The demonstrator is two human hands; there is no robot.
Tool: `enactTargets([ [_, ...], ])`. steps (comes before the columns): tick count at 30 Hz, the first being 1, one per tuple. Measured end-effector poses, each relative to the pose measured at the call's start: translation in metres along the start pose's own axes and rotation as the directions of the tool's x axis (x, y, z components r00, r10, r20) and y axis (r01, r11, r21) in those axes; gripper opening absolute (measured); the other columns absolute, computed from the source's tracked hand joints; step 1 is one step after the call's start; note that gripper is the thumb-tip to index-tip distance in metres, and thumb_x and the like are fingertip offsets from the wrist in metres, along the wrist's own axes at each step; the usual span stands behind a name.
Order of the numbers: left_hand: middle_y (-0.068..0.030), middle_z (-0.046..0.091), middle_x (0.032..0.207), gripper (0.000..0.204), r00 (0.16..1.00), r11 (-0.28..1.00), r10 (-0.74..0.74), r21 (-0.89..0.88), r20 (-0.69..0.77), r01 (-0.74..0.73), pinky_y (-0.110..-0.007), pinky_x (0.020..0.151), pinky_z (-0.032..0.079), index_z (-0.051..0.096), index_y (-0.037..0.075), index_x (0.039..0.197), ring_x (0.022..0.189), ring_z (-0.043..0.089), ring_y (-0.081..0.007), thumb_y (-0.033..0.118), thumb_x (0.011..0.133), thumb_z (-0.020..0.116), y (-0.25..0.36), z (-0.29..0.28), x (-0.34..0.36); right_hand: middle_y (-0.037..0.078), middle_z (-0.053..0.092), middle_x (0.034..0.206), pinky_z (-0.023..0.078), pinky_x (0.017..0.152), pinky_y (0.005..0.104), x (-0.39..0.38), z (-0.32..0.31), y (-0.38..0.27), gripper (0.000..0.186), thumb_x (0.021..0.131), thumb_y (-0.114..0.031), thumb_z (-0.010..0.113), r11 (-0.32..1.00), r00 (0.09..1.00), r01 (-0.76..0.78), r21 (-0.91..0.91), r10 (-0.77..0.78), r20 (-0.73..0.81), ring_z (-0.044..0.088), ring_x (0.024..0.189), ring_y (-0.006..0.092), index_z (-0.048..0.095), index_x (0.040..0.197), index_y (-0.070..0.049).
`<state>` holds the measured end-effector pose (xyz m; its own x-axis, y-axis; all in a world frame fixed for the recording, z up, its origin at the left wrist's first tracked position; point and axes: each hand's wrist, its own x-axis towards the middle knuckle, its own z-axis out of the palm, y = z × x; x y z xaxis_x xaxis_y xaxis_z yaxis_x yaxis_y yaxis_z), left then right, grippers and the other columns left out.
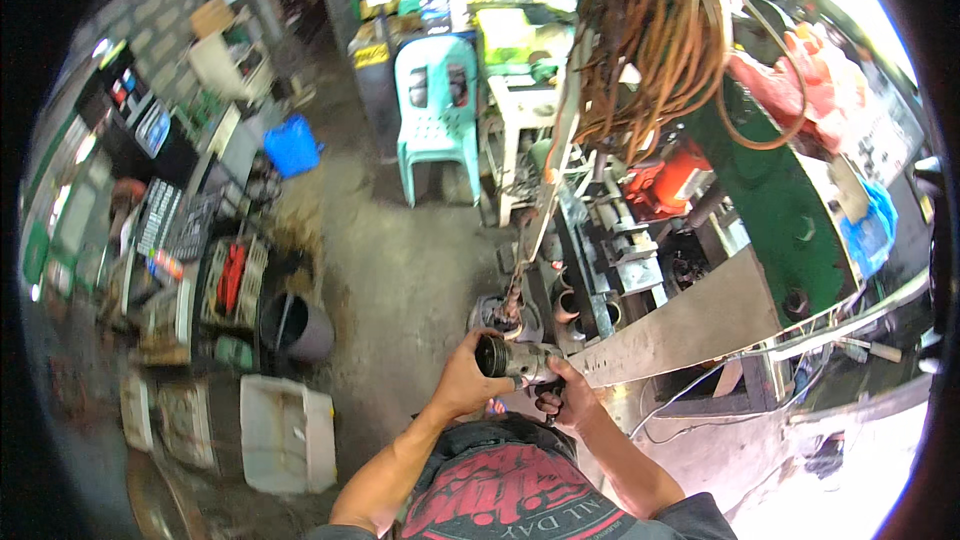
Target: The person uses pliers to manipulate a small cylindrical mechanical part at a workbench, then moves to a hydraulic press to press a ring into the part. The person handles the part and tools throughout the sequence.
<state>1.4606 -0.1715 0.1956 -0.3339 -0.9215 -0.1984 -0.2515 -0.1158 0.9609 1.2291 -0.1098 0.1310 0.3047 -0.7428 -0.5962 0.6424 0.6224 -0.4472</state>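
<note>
In front of my body I hold a metal cylindrical part (526,361) lengthwise between both hands. Its left end is dark, round and ringed, and the rest is dull silver. My left hand (466,378) is closed round the dark end, thumb below and fingers on the far side. At the other end, my right hand (574,392) grips with the thumb on top, its lower fingers curled and dark with grime. Just beyond the part, a round container (478,318) stands on the floor.
A green press frame (765,200) with hanging orange hose (640,60) rises at the right. A turquoise chair (437,110) stands ahead. Leftward are a dark bucket (303,328), a white bin (288,435), a crate (252,285) and a blue bag (292,145).
</note>
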Motion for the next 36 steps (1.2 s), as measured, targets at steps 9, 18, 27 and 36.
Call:
enactTargets([
  [9, -0.0090, 0.071, 0.110, 0.062, 0.952, 0.995, 0.096, -0.020, 0.290, -0.095, -0.035, 0.093, 0.055, 0.062, -0.001, 0.123, 0.101, 0.066, -0.0184, 0.009, 0.070, 0.092, 0.007, -0.011, 0.138, 0.000, 0.062, 0.070, 0.038, 0.045, 0.0299, 0.053, 0.016, 0.001, 0.055, 0.095, -0.063, 0.076, 0.907, 0.812, 0.414, -0.076, -0.405, -0.420, 0.048, 0.051, 0.0125, 0.070, 0.107, -0.010],
  [18, -0.0130, 0.070, 0.109, 0.061, 0.847, 0.932, 0.230, 0.142, 0.479, -0.334, -0.039, 0.092, 0.055, 0.061, -0.001, 0.119, 0.100, 0.068, -0.0257, 0.015, 0.068, 0.091, -0.024, -0.008, 0.298, 0.000, 0.072, 0.081, 0.050, 0.069, 0.0283, 0.032, 0.043, 0.053, 0.021, 0.100, -0.017, 0.074, 0.588, -0.310, 0.466, -0.662, -0.592, -0.744, 0.060, 0.075, 0.0083, 0.078, 0.105, 0.003],
  [27, -0.0155, 0.065, 0.116, 0.064, 0.669, 0.742, 0.518, 0.109, 0.533, -0.661, -0.042, 0.099, 0.052, 0.059, 0.000, 0.124, 0.106, 0.066, -0.0308, 0.013, 0.069, 0.091, -0.003, 0.085, 0.420, 0.012, 0.072, 0.130, 0.053, 0.097, 0.0296, 0.002, 0.027, -0.026, 0.046, 0.099, -0.023, 0.080, 0.597, -0.781, 0.109, -0.795, -0.444, -0.440, 0.069, 0.112, 0.0165, 0.069, 0.137, 0.000],
  [36, -0.0208, 0.068, 0.123, 0.073, 0.513, 0.612, 0.588, 0.071, 0.626, -0.788, -0.043, 0.106, 0.049, 0.060, -0.003, 0.132, 0.117, 0.066, -0.0367, 0.018, 0.069, 0.091, 0.004, 0.179, 0.512, 0.008, 0.078, 0.110, 0.054, 0.093, 0.0319, 0.038, -0.016, -0.098, 0.054, 0.098, -0.029, 0.081, 0.380, -0.844, 0.462, -0.801, -0.089, -0.529, 0.071, 0.099, 0.0165, 0.065, 0.145, -0.005],
])
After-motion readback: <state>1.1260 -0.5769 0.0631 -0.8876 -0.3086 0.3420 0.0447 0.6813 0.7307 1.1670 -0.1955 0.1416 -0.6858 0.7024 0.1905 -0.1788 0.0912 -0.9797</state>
